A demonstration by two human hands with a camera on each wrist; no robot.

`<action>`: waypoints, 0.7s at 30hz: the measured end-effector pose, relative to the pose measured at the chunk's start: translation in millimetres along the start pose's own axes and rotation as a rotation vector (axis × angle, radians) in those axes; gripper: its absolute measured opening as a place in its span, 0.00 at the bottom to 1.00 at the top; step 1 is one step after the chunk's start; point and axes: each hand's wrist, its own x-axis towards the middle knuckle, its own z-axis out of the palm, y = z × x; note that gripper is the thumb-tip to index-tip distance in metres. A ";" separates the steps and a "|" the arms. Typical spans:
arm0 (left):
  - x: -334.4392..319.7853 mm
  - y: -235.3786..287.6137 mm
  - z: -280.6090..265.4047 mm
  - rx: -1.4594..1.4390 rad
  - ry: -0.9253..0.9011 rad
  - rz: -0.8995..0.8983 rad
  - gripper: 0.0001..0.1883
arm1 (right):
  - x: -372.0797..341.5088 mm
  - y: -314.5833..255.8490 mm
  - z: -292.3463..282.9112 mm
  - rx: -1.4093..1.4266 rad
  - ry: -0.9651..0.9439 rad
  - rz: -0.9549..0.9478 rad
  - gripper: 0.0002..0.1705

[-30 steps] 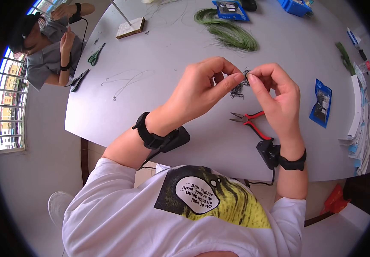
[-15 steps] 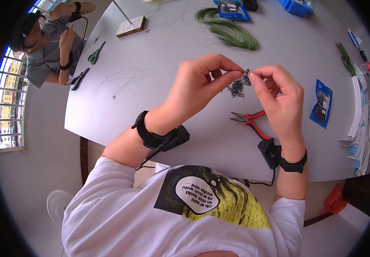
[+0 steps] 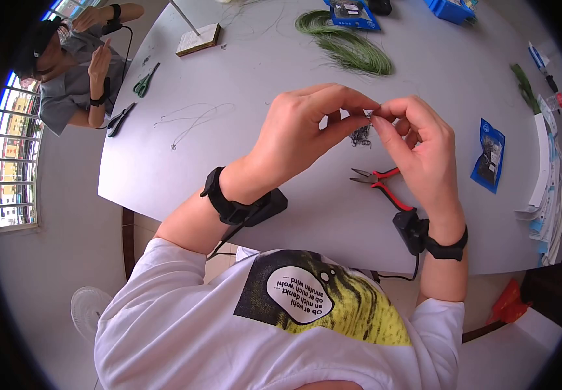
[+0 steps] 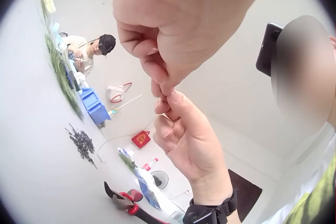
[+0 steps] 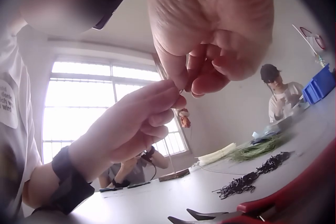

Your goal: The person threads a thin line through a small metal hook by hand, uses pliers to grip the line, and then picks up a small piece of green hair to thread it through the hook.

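Observation:
My left hand and right hand meet fingertip to fingertip above the table. Thumb and index finger of each are pinched together on a thin line, whose held end is mostly hidden by the fingers. From there the line trails down in the left wrist view, ending in a small bend near the pile. Below the fingers lies a pile of small dark metal pieces, partly covered by the hands in the head view. Pliers with red handles lie half spread on the table, near my right wrist.
A blue packet lies to the right. Farther back are a bundle of green strands, another blue packet and a blue bin. Loose thin lines lie left. Another person sits at the left edge, near green-handled scissors.
My hands have come closer together, and the left index fingertip now reaches the right fingers. The pile shows less beneath them. The pliers and packets stay put.

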 end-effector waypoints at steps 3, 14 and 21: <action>1.9 -0.7 -1.8 0.039 -0.009 0.072 0.12 | 0.5 1.3 -2.0 -0.015 -0.031 -0.012 0.04; 6.6 -12.6 -24.6 -0.514 0.171 -0.309 0.17 | 0.9 10.8 -12.1 0.131 0.087 0.131 0.03; 10.4 -15.1 -23.2 0.272 0.261 0.148 0.17 | 0.7 10.8 -8.4 0.197 0.084 0.130 0.03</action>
